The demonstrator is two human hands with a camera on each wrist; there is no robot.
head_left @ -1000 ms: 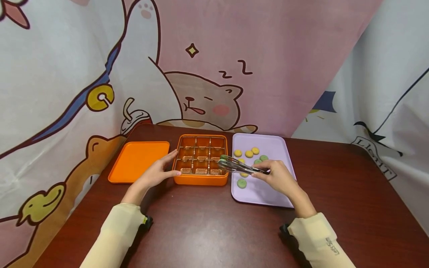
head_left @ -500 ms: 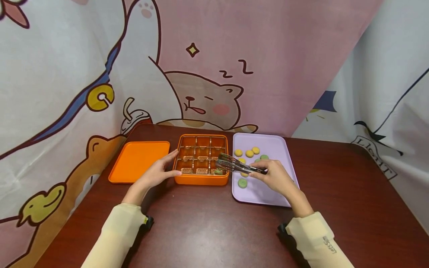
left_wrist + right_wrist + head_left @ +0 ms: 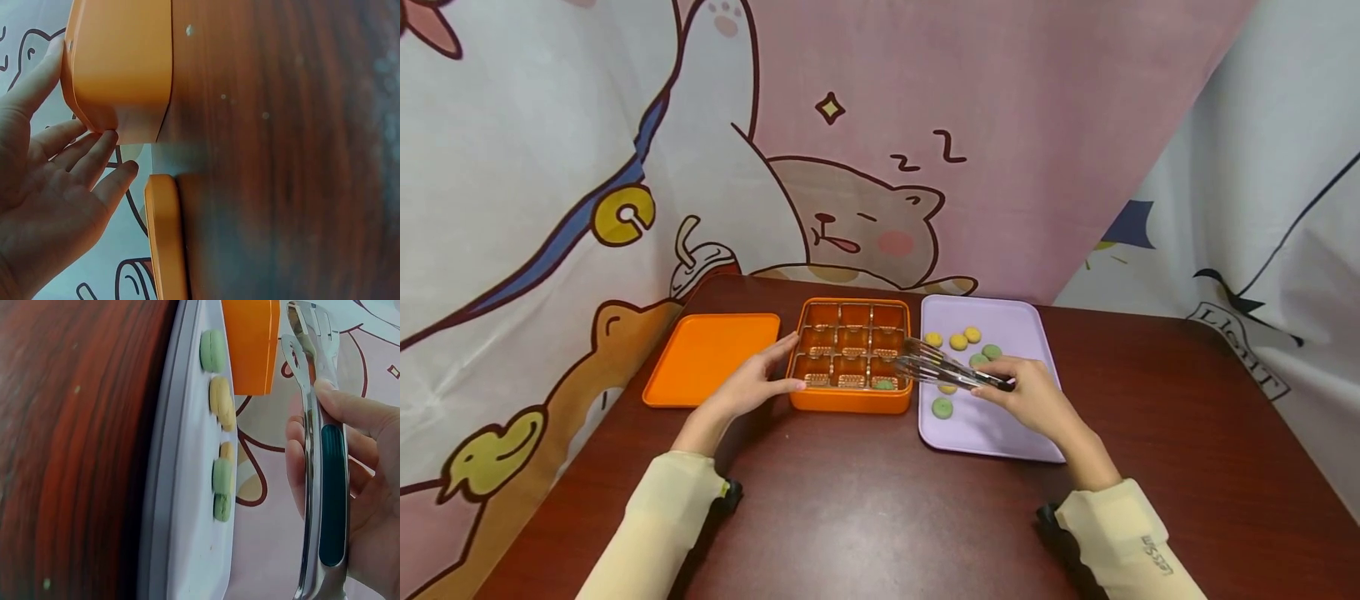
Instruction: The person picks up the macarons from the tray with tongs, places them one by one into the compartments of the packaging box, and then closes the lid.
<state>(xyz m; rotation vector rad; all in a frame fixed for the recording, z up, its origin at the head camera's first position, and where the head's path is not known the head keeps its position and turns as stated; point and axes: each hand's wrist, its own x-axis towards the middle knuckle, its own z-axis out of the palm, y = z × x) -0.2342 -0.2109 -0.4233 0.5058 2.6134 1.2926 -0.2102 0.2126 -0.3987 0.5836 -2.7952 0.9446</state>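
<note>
My right hand (image 3: pixel 1026 393) grips metal food tongs (image 3: pixel 328 487) with a dark green inlay on the handle. The tongs' tips hang over the right edge of the orange box (image 3: pixel 850 402), parted, and hold nothing that I can see. A clear divider splits the box into several compartments, and a green macaron (image 3: pixel 884 385) lies in the front right one. At the box's left side my left hand (image 3: pixel 748 387) touches the wall with its fingertips, thumb at the front corner; in the left wrist view its fingers (image 3: pixel 94 156) are spread and lightly bent.
A lilac tray (image 3: pixel 992 437) right of the box bears several yellow macarons (image 3: pixel 958 342) and green macarons (image 3: pixel 942 408). Left of the box an orange lid (image 3: pixel 711 358) lies flat, close to my left hand. A printed cloth hangs behind the table (image 3: pixel 865 517).
The green macaron has gone from the tongs into the box's front right compartment. The tongs have opened and drawn slightly right. My left hand stays at the box.
</note>
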